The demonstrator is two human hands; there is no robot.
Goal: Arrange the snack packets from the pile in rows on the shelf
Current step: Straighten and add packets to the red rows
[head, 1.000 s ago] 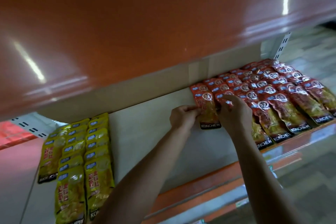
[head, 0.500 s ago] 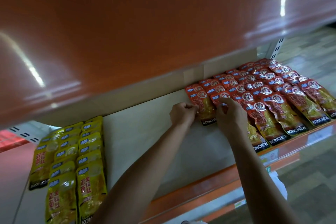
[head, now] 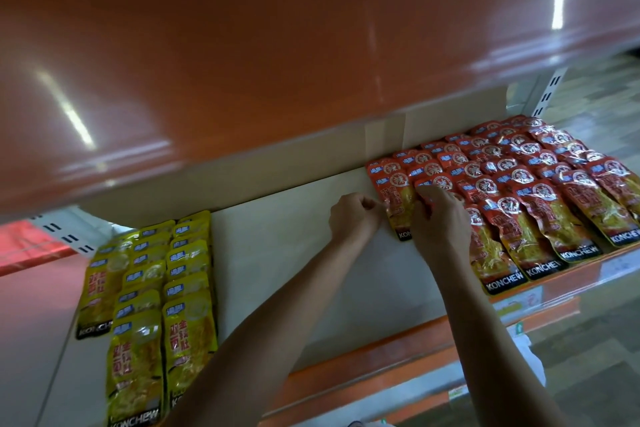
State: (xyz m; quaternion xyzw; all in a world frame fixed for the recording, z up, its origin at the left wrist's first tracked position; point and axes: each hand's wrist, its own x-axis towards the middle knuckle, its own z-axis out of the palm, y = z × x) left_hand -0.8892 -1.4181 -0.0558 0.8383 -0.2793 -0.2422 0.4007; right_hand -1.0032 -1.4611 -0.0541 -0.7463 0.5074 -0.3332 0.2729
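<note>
I see the left hand [head: 353, 220] and right hand [head: 441, 218] stay pinched on the end red packet [head: 398, 199], barely shifted on the shelf [head: 294, 253], so I judge this row still being squared

brings the right hand [head: 440, 222] a little toward 9 o'clock since a second ago, narrowing the gap to the left hand [head: 353, 218]. now covers the 4 o'clock corner of the leftmost red packet [head: 393, 198] with that right hand, hiding the end of a black label [head: 403, 236] readable in full even half a second ago and leaving only its first letters on show. tips the view back up after the dip half a second ago, lifting the yellow packets [head: 149, 288] at 8 o'clock higher in frame and returning the red rows at 3 o'clock to roughly their first position.
</note>
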